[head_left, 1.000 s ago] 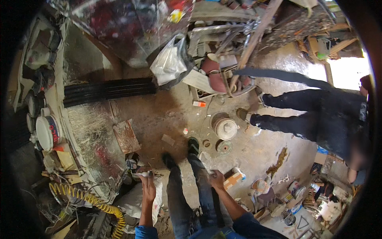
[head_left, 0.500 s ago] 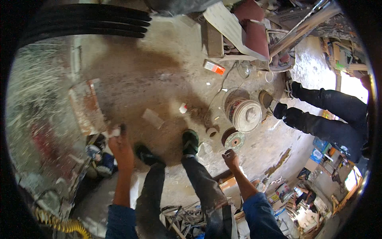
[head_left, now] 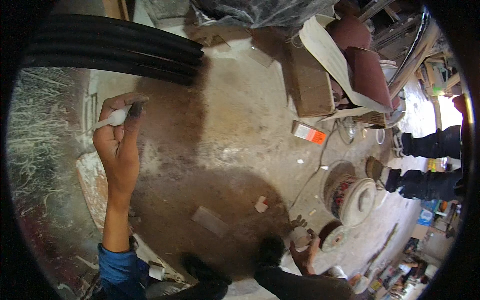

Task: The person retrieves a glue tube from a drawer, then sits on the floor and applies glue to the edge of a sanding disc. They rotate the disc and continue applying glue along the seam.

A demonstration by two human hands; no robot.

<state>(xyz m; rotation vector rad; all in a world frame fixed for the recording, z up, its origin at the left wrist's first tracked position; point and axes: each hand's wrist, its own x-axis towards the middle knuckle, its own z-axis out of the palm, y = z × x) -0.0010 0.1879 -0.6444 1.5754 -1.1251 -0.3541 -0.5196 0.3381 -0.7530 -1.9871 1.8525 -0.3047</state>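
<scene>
My left hand (head_left: 119,142) is raised over the left side, pinching a small white piece (head_left: 118,118) with a rounded end and a narrow stem. Its exact kind is unclear. Low at the right of my feet, my right hand (head_left: 306,256) has its fingers about a pale round roll (head_left: 301,238), like a tape roll. Beside that hand lies a flat, greenish disc (head_left: 333,237) with a centre hole. A lidded white bucket (head_left: 360,200) stands just beyond the disc.
On the floor are an orange-and-white box (head_left: 309,132), a clear flat piece (head_left: 209,221) and a red-and-white scrap (head_left: 261,204). Black tubes (head_left: 120,48) jut in at upper left. A cardboard box (head_left: 312,85) stands at the back. Another person's legs (head_left: 425,160) are at right.
My left hand has risen forward with the white piece. My right hand has moved down to the pale roll. The view has shifted, so floor things appear lower and farther right.
</scene>
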